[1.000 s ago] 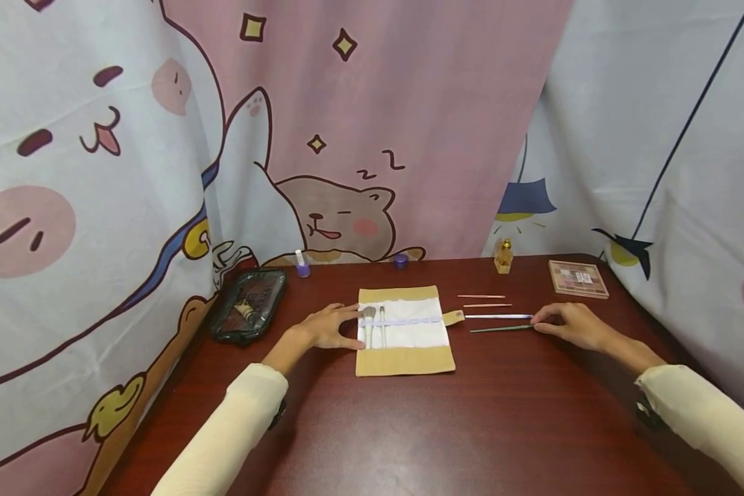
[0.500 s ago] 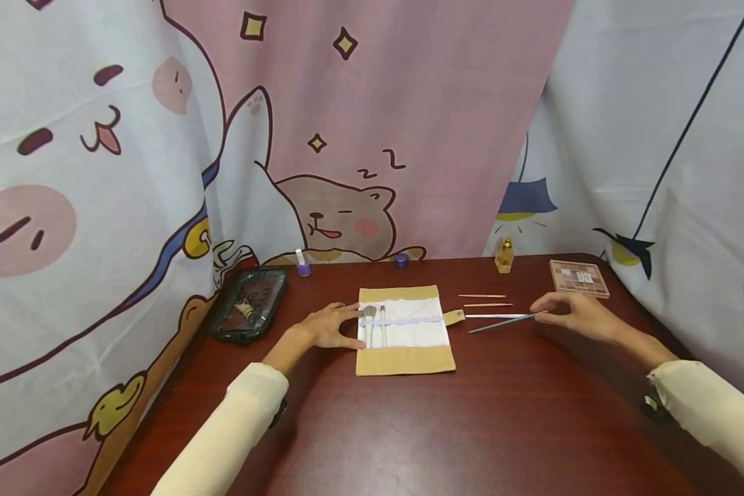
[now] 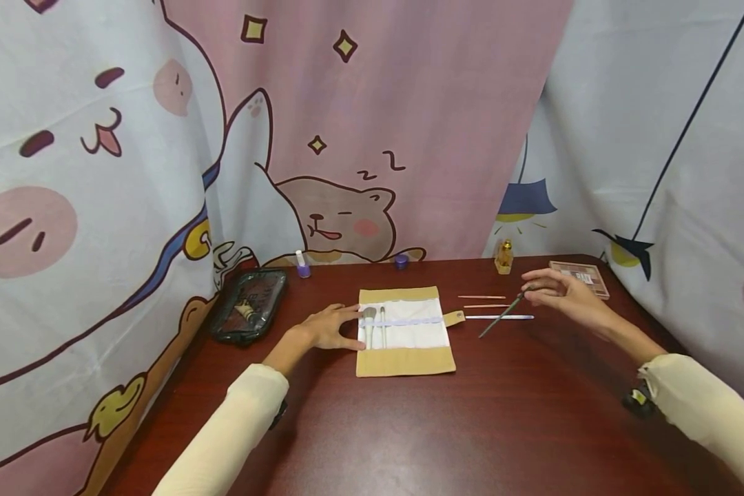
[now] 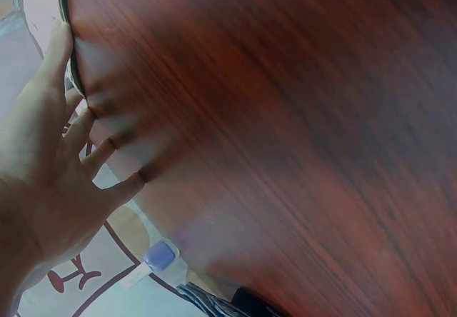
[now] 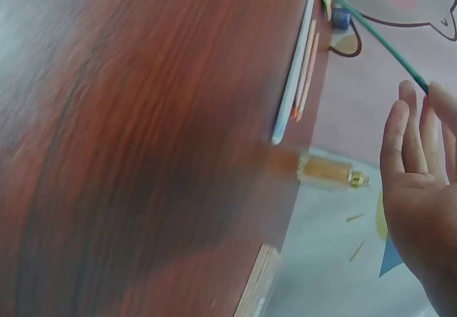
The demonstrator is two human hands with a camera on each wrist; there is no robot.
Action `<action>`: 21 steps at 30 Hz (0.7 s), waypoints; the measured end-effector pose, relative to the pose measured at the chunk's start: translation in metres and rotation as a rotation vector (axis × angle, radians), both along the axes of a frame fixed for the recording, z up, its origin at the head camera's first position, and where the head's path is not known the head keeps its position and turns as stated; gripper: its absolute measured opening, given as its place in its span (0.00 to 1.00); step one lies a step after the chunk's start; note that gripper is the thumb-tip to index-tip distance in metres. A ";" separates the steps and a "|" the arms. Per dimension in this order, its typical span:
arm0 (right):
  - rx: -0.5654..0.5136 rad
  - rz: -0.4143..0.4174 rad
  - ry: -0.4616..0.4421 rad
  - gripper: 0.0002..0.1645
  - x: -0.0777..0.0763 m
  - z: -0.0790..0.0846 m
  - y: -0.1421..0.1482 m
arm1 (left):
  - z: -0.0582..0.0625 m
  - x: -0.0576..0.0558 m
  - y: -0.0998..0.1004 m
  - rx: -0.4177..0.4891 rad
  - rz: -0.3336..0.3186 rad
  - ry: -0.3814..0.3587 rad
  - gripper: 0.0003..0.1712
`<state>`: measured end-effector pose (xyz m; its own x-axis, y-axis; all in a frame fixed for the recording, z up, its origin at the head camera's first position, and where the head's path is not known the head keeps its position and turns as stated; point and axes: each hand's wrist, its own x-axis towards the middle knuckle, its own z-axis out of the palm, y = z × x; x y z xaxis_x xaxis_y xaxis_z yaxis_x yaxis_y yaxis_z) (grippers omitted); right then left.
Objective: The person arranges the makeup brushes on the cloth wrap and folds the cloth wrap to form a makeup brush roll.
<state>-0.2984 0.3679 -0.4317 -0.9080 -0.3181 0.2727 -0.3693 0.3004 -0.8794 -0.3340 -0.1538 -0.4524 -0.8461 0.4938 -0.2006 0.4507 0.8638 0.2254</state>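
A tan and white cloth brush roll (image 3: pixel 409 362) lies unfolded on the table. Two makeup brushes, a wider one (image 3: pixel 368 331) and a slimmer one (image 3: pixel 383 334), sit under its elastic band at the left. My left hand (image 3: pixel 330 326) rests on the roll's left edge, fingers spread; the left wrist view shows the same hand (image 4: pixel 57 167) from the side. To the right of the roll, my right hand (image 3: pixel 567 301) pinches one end of a thin green stick (image 3: pixel 501 319) above the table. In the right wrist view the green stick (image 5: pixel 378 38) slants away from thumb and fingertips.
Beside the roll's strap lie a white stick (image 3: pixel 502 317) and two thin pinkish sticks, one (image 3: pixel 481 297) farthest back. Behind stand a gold bottle (image 3: pixel 504 257), a palette (image 3: pixel 585 278), a purple jar (image 3: pixel 401 262) and a purple-and-white bottle (image 3: pixel 302 265). A black tray (image 3: pixel 226 334) sits left.
My right hand has lifted the green stick off the table and tilted it, its free end pointing down and left. The left hand has stayed on the roll.
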 end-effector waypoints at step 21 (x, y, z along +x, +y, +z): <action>0.067 -0.124 0.076 0.19 -0.028 0.031 -0.072 | 0.000 -0.001 -0.003 -0.003 -0.008 0.016 0.52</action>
<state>-0.3260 0.2962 -0.4010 -0.9191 -0.2245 0.3237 -0.3902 0.4049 -0.8269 -0.3347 -0.1564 -0.4527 -0.8451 0.5002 -0.1889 0.4612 0.8607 0.2155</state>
